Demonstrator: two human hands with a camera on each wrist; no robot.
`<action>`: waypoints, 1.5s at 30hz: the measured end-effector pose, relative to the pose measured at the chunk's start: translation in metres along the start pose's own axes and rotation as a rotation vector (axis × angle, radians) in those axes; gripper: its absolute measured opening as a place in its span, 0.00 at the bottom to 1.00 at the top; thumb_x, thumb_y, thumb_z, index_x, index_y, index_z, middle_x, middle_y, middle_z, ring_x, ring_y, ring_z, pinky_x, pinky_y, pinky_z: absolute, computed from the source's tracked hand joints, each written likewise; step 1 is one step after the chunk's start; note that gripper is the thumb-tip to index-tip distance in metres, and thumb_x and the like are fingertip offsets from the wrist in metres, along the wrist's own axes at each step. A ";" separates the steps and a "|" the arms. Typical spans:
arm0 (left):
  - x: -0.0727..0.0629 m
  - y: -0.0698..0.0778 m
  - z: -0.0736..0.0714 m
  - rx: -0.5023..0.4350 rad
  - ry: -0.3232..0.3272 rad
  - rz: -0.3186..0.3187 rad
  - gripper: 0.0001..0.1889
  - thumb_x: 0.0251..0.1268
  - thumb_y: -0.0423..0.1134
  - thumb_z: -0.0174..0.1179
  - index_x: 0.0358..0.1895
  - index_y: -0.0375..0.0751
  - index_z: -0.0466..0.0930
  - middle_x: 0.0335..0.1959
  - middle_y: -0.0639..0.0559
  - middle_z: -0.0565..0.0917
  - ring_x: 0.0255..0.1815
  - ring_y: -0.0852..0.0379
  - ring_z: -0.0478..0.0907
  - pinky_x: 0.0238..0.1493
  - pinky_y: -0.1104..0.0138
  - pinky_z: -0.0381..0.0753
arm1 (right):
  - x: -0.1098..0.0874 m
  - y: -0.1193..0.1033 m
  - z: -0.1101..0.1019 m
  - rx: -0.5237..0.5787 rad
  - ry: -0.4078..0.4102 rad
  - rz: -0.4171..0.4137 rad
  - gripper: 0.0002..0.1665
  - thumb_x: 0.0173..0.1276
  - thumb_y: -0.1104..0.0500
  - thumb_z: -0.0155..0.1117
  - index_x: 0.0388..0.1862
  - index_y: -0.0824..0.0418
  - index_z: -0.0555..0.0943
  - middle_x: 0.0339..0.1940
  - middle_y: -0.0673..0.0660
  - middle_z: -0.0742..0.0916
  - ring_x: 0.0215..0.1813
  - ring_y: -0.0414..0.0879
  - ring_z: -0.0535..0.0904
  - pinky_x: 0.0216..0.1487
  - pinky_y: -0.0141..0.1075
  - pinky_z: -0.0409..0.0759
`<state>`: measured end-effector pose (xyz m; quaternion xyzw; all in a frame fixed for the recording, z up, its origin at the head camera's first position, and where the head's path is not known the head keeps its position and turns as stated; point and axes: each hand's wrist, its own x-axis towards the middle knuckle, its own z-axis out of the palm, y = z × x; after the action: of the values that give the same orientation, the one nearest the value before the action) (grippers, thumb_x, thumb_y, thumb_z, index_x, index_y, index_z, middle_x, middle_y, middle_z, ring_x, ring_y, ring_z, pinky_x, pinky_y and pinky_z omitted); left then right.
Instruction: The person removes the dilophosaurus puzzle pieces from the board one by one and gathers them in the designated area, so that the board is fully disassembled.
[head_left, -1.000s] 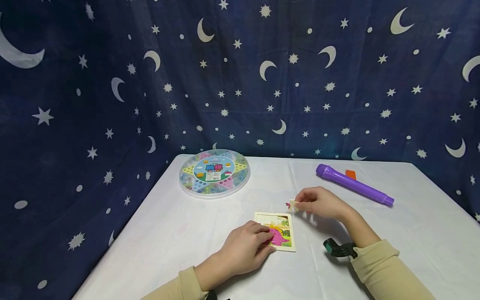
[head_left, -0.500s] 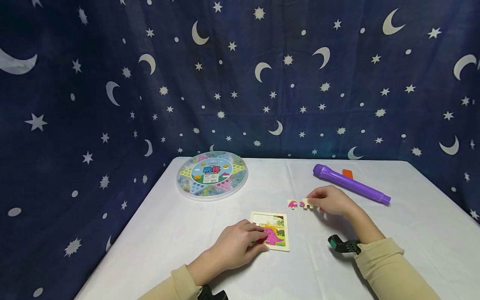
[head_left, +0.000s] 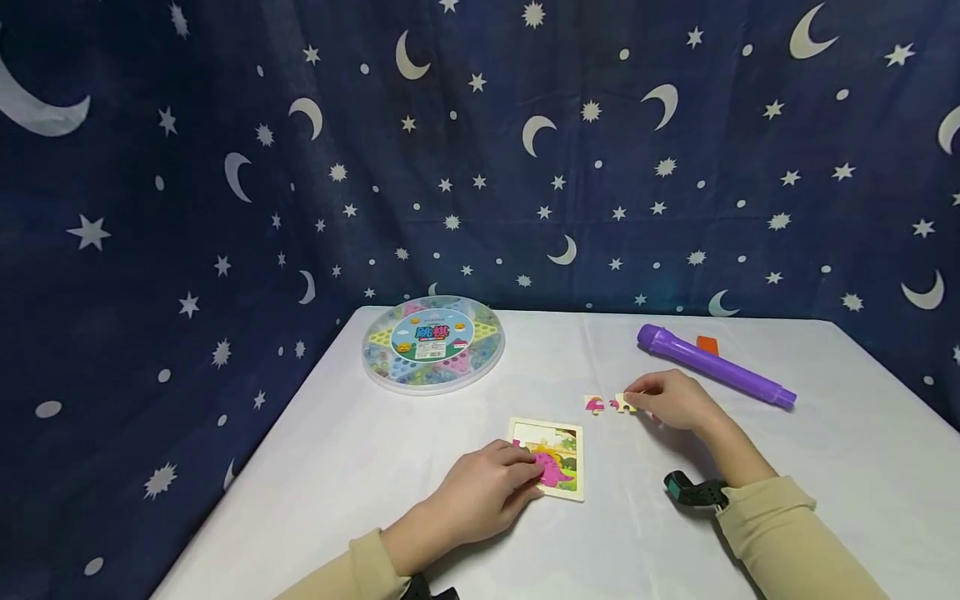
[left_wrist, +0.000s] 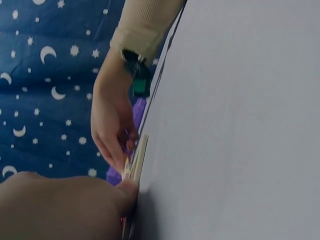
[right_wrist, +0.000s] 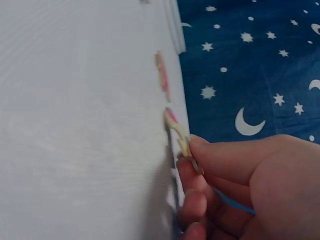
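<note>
A square wooden jigsaw puzzle (head_left: 558, 467) with a pink dinosaur picture lies in its pale frame on the white table. My left hand (head_left: 480, 492) grips its left side, fingers over the picture and thumb at the near edge; the hand covers part of it. In the left wrist view the puzzle frame (left_wrist: 141, 160) shows edge-on beyond the thumb. Beyond the puzzle, my right hand (head_left: 675, 402) pinches a small cream-and-pink puzzle piece (head_left: 625, 403) between thumb and forefinger, close over the cloth. Just left of it lies another pink puzzle piece (head_left: 594, 405).
A round Chinese checkers box (head_left: 433, 346) with a clear lid sits at the back left. Behind my right hand lies a purple tube-shaped toy (head_left: 716, 367), with an orange block (head_left: 707, 345) beside it. A dark blue star-and-moon curtain (head_left: 480, 167) hangs behind the table.
My right hand has moved to the right with its puzzle piece, and the pink piece to its left now shows apart from it. My left hand stays on the puzzle.
</note>
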<state>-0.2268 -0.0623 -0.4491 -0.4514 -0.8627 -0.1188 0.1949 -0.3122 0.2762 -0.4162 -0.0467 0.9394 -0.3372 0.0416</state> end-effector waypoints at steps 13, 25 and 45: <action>0.003 0.007 0.003 0.006 0.022 -0.021 0.17 0.70 0.52 0.64 0.53 0.47 0.88 0.53 0.56 0.86 0.57 0.60 0.81 0.57 0.65 0.79 | 0.003 0.005 0.005 -0.067 0.081 -0.014 0.14 0.70 0.51 0.70 0.43 0.61 0.87 0.35 0.54 0.85 0.37 0.50 0.76 0.35 0.40 0.73; 0.003 0.009 0.004 0.040 0.048 0.023 0.14 0.71 0.51 0.64 0.56 0.57 0.88 0.48 0.58 0.85 0.48 0.59 0.81 0.49 0.64 0.79 | 0.001 0.002 0.006 -0.052 0.083 -0.007 0.13 0.70 0.53 0.70 0.42 0.63 0.86 0.32 0.55 0.83 0.32 0.49 0.76 0.31 0.39 0.73; 0.004 0.006 0.004 -0.007 0.021 0.053 0.14 0.72 0.47 0.64 0.55 0.51 0.89 0.54 0.55 0.87 0.58 0.59 0.82 0.65 0.67 0.73 | -0.001 -0.019 0.001 -0.056 0.052 -0.055 0.12 0.70 0.52 0.70 0.43 0.60 0.87 0.37 0.55 0.85 0.37 0.51 0.75 0.35 0.40 0.73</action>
<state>-0.2245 -0.0545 -0.4509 -0.4735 -0.8478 -0.1212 0.2057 -0.3100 0.2606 -0.4048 -0.0647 0.9476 -0.3128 0.0066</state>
